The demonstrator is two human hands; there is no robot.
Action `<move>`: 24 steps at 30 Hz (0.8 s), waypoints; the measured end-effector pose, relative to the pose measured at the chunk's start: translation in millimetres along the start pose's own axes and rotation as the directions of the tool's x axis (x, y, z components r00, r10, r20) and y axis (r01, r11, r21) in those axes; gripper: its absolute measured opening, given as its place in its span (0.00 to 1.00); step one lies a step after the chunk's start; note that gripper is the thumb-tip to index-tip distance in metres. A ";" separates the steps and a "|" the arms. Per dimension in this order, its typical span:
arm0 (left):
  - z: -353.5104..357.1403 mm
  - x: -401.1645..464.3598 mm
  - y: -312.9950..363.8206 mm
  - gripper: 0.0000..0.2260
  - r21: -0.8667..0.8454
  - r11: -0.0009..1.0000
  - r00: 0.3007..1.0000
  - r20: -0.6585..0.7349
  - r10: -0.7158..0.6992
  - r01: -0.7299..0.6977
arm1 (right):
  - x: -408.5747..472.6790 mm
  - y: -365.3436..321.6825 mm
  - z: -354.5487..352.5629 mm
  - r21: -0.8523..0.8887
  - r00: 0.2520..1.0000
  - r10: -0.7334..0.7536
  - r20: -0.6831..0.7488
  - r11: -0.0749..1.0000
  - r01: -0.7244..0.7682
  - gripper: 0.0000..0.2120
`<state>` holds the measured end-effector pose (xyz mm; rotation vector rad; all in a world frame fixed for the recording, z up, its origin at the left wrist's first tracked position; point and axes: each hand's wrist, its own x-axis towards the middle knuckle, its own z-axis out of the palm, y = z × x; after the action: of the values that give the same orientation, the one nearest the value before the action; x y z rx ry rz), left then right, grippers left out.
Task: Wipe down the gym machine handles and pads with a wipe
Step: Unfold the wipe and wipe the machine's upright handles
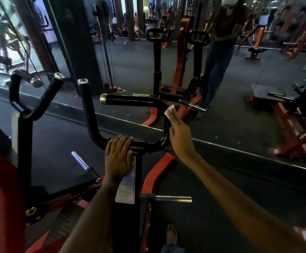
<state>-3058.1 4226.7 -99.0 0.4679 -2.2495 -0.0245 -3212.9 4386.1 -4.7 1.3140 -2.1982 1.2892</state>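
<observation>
A black curved machine handle with a silver end cap runs from the centre post up and round to the left. My right hand holds a small white wipe against the outer bend of this handle. My left hand grips the black crossbar at the top of the centre post, fingers curled over it. A second black handle rises to the left of that hand. Further left stands another forked black handle.
A wall mirror straight ahead reflects the machine and a standing person. Silver weight pegs stick out below the handles. A red pad fills the lower left. Red frame bars and dark rubber floor surround my bare foot.
</observation>
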 end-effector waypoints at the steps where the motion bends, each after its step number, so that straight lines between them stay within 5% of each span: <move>1: 0.3 -0.3 -0.6 0.18 0.000 1.000 1.000 0.003 0.003 -0.003 | -16.8 4.1 7.2 0.040 0.998 0.056 -0.027 0.998 -0.054 0.29; 6: -0.7 0.9 -2.4 0.18 -0.001 1.000 1.000 0.009 0.014 -0.014 | -66.2 6.8 10.5 0.125 0.988 0.143 -0.056 0.983 -0.135 0.27; 10: -2.8 2.0 1.2 0.19 0.002 1.000 1.000 0.001 0.004 -0.004 | -1.4 5.3 -14.6 -0.022 0.970 -0.090 -0.224 0.996 0.087 0.21; 12: -3.3 2.1 2.6 0.19 0.002 1.000 1.000 0.000 -0.002 0.002 | 34.1 6.7 -18.8 -0.263 0.941 -0.338 0.009 0.907 0.328 0.21; 15: -3.4 1.5 2.2 0.19 0.002 1.000 1.000 0.003 -0.004 0.004 | 44.8 25.3 -19.9 -0.450 0.810 -0.466 0.356 0.674 0.586 0.25; 19: -1.2 1.6 0.8 0.19 0.002 1.000 1.000 -0.024 0.010 -0.010 | -4.0 28.8 -14.9 -0.462 0.759 -0.525 0.384 0.603 0.651 0.23; 24: 0.2 1.7 0.1 0.19 0.006 1.000 0.999 -0.045 0.020 -0.019 | -13.9 -6.5 2.0 -0.283 0.806 -0.450 0.384 0.774 0.567 0.21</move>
<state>-3059.4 4226.2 -97.9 0.4452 -2.2101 0.0021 -3199.6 4391.2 -10.7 1.8460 -1.9029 0.4423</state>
